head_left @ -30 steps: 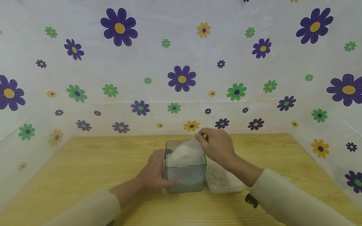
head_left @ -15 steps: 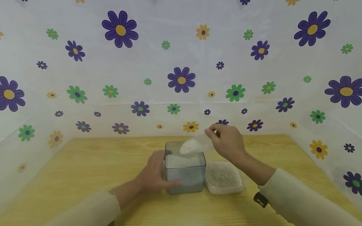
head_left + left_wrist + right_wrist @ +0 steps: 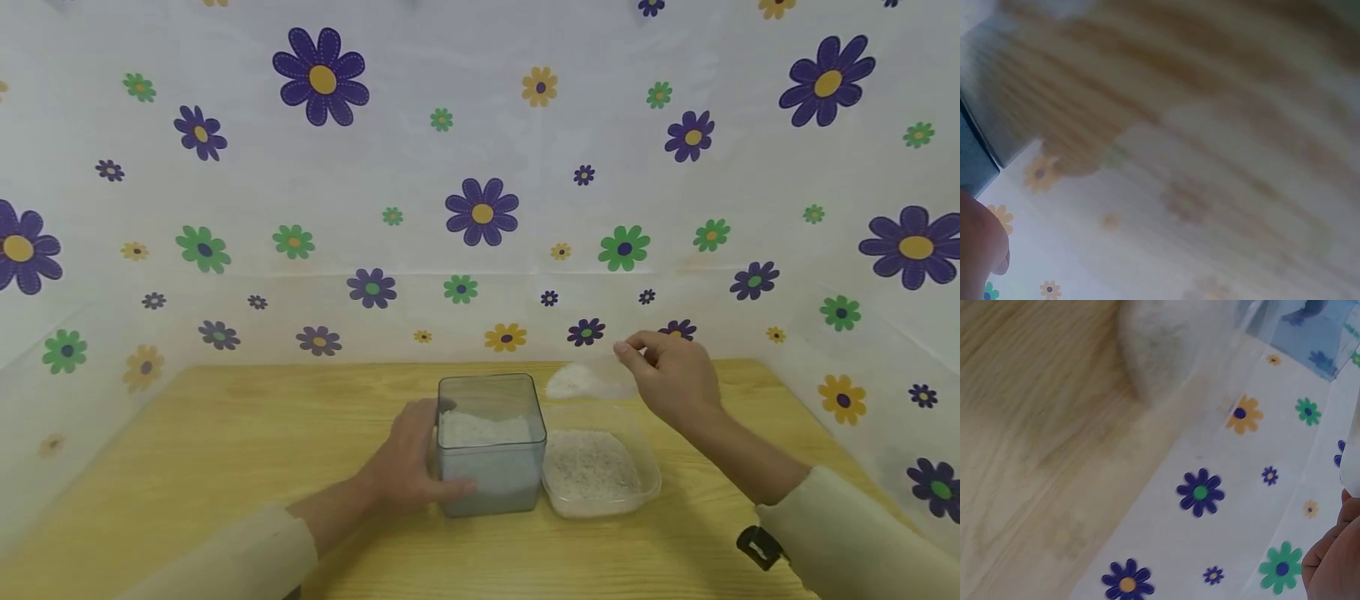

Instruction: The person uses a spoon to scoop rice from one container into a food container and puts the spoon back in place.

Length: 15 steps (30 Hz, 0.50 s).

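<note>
A smoky grey see-through square container (image 3: 491, 479) stands on the table, with white powder (image 3: 483, 429) inside below its rim. My left hand (image 3: 405, 462) grips its left side, thumb across the front; part of that hand (image 3: 982, 244) also shows in the left wrist view. At the right, my right hand (image 3: 675, 379) pinches the end of a thin translucent scoop (image 3: 617, 379) bearing a small heap of white powder. The scoop hangs above a shallow clear plastic tub (image 3: 651, 479) that holds greyish-white powder (image 3: 592, 467). Only the scoop's edge (image 3: 1351, 462) appears in the right wrist view.
Tub and square container stand side by side, close together, on a wood-grain table (image 3: 247, 467). A white flower-patterned sheet (image 3: 480, 125) rises behind the table and along both sides. A black wrist device (image 3: 757, 547) sits at the right sleeve.
My right hand has drawn the scoop up out of the square container and carried it right, over the tub. Less powder now shows on it. My left hand has stayed in place.
</note>
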Each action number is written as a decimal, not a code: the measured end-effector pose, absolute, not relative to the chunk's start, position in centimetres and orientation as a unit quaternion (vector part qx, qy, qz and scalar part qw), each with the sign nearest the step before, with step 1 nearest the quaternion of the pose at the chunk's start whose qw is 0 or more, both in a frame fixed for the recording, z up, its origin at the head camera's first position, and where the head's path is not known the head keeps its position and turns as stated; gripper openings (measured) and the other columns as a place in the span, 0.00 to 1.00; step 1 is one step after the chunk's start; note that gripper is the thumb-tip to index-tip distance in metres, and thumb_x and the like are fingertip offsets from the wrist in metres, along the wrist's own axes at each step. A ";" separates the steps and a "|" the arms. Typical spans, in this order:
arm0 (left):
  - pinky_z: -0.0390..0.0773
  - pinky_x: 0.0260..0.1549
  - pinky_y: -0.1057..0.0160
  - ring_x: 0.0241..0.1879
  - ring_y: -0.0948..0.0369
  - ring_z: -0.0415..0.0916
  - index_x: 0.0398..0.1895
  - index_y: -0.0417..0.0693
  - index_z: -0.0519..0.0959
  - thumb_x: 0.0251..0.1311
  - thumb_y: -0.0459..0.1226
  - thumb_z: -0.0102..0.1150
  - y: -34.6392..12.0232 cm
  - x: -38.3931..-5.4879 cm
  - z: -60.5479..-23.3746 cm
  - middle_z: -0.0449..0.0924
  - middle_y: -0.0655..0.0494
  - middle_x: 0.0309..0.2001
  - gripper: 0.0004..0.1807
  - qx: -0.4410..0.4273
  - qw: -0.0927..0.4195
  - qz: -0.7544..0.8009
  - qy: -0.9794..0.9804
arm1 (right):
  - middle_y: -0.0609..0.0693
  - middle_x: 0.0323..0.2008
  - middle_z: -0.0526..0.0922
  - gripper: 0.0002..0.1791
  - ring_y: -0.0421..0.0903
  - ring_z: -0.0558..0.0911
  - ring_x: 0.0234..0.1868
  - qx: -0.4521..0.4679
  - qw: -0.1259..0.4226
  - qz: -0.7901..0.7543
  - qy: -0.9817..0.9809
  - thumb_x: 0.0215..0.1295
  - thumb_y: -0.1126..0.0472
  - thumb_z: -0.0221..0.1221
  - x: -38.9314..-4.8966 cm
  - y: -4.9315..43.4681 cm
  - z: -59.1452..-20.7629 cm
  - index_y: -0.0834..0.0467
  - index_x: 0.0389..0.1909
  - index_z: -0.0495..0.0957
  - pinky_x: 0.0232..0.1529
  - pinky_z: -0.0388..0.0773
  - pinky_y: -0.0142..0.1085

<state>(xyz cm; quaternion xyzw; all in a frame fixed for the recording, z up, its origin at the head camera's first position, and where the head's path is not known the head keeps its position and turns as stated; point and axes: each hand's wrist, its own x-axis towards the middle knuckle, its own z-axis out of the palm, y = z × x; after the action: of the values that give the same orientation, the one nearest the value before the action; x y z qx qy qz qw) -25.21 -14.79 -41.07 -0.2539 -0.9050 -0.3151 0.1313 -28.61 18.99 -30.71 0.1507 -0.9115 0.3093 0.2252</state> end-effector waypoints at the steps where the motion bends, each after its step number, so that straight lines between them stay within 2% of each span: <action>1: 0.62 0.59 0.42 0.58 0.55 0.64 0.66 0.46 0.63 0.42 0.60 0.73 -14.8 -25.2 -41.1 0.71 0.51 0.58 0.51 -0.254 0.130 -0.314 -0.905 | 0.42 0.11 0.64 0.15 0.43 0.62 0.15 0.146 0.225 0.304 -0.914 0.72 0.52 0.57 -28.6 19.5 -30.9 0.58 0.37 0.86 0.17 0.53 0.33; 8: 0.63 0.59 0.42 0.58 0.55 0.65 0.65 0.46 0.63 0.43 0.60 0.73 -14.8 -25.3 -41.3 0.71 0.51 0.57 0.50 -0.258 0.131 -0.317 -0.903 | 0.45 0.13 0.68 0.18 0.43 0.64 0.16 0.117 0.213 0.265 -0.933 0.74 0.49 0.54 -28.9 22.9 -32.1 0.60 0.41 0.85 0.16 0.54 0.34; 15: 0.64 0.59 0.43 0.57 0.55 0.65 0.65 0.46 0.63 0.42 0.61 0.73 -14.7 -25.3 -41.1 0.72 0.51 0.57 0.51 -0.256 0.138 -0.309 -0.905 | 0.45 0.12 0.69 0.16 0.43 0.64 0.14 0.130 0.229 0.212 -0.941 0.74 0.53 0.55 -29.5 25.1 -33.3 0.61 0.39 0.84 0.15 0.55 0.34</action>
<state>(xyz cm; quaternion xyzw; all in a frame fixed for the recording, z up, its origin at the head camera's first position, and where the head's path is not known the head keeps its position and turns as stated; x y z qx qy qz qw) -25.34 -14.74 -41.06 -0.2556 -0.9055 -0.3093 0.1383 -29.51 25.08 -33.28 0.1299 -0.9411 0.2124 0.2289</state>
